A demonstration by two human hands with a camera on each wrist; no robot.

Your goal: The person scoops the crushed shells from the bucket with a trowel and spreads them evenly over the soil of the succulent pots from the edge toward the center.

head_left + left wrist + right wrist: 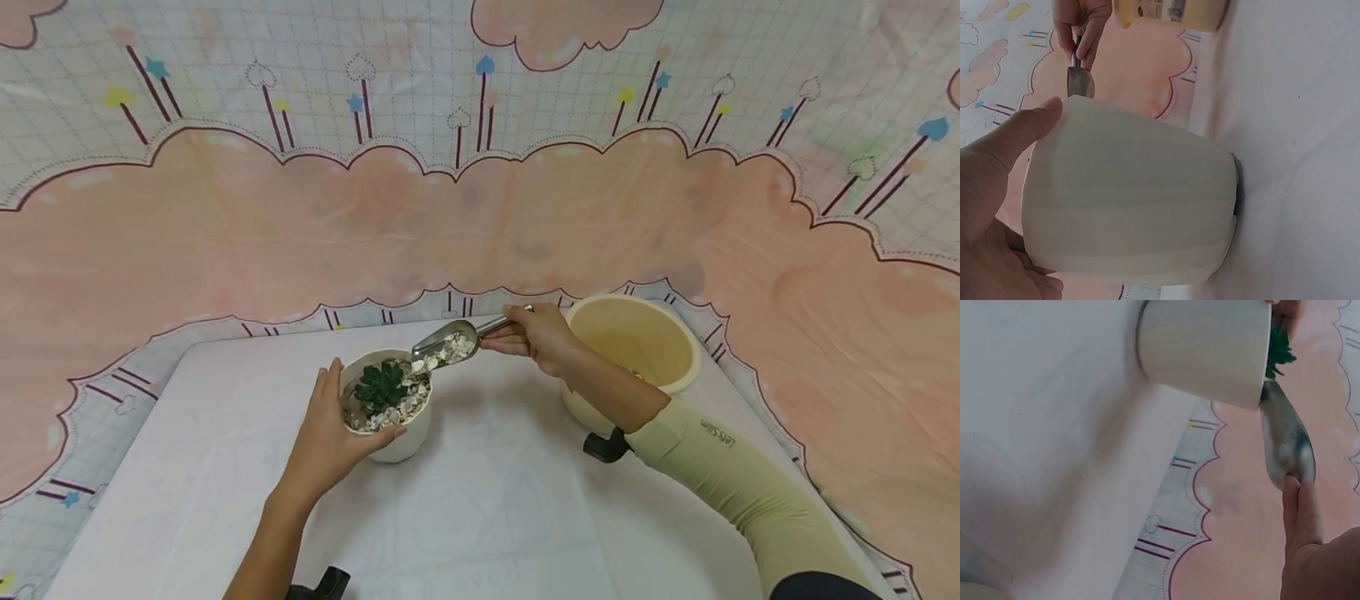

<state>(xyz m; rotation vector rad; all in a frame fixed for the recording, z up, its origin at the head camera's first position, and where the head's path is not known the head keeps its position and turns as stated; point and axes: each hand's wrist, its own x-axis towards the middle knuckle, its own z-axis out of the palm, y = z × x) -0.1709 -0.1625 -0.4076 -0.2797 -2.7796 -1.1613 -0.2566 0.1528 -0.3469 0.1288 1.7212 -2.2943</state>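
A metal scoop (468, 333) loaded with whitish stone chips (453, 346) is pinched by its handle in my right hand (542, 337). Its front end is at the right rim of a white plant pot (397, 446), tilted toward it. Inside the pot a dark green succulent (381, 386) stands among more chips. My left hand (326, 442) holds the pot from the left, thumb on the near side of the rim and fingers round the far side. In the left wrist view the pot wall (1129, 194) hides the plant; the right wrist view shows the underside of the scoop (1288, 440).
Behind my right forearm stands a cream tub (686, 375), its contents mostly hidden. The white tabletop (465, 525) reaches back to a patterned cloth (405, 242) with pink clouds. Black camera mounts (606, 446) show at both wrists.
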